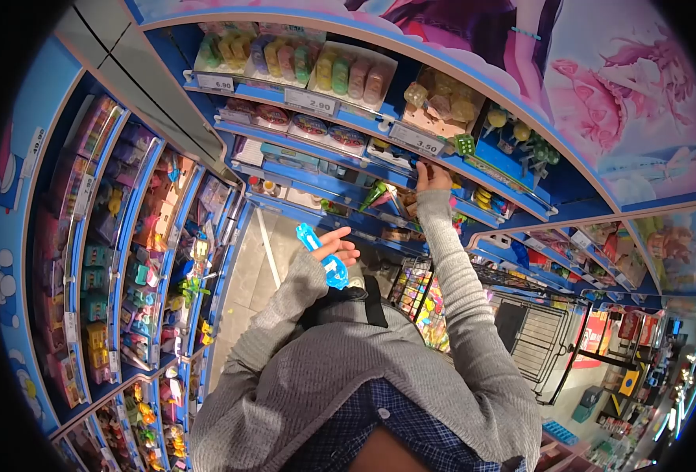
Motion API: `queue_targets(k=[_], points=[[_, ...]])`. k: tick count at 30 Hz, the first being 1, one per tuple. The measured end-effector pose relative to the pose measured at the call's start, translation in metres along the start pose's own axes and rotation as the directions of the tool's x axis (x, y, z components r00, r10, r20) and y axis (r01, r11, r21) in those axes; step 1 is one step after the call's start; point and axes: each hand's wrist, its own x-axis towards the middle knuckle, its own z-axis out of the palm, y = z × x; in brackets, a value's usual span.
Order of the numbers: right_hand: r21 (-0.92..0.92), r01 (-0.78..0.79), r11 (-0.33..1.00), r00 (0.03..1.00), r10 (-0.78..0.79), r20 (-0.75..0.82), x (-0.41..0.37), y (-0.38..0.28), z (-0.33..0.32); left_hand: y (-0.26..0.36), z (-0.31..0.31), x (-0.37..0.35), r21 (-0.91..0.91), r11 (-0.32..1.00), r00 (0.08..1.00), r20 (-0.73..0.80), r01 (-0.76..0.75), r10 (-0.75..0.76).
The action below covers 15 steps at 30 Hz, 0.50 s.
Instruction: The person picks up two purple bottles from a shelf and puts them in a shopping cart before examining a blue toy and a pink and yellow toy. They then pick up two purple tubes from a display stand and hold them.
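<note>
Left grip (335, 248) with fingers apart, bright blue item (334, 269) lying across the palm

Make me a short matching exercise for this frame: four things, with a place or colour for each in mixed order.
Things
1. Left hand
2. Right hand
3. 2.90 price tag
4. Sweater

Places and colours
A. Raised to the shelves, just below the 3.50 price tag
B. Grey
C. In front of the body, with a bright blue item
D. Left of the 3.50 price tag in the picture

Pairs: 1-C, 2-A, 3-D, 4-B
</note>
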Motion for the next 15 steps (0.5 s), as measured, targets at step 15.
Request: queue_targets(k=[15], points=[[-0.024, 0.024, 0.999, 0.999, -0.024, -0.028, 0.003, -0.004, 0.011, -0.001, -0.002, 0.001, -0.011, 1.0, 1.0, 0.02, 0.019, -0.019]])
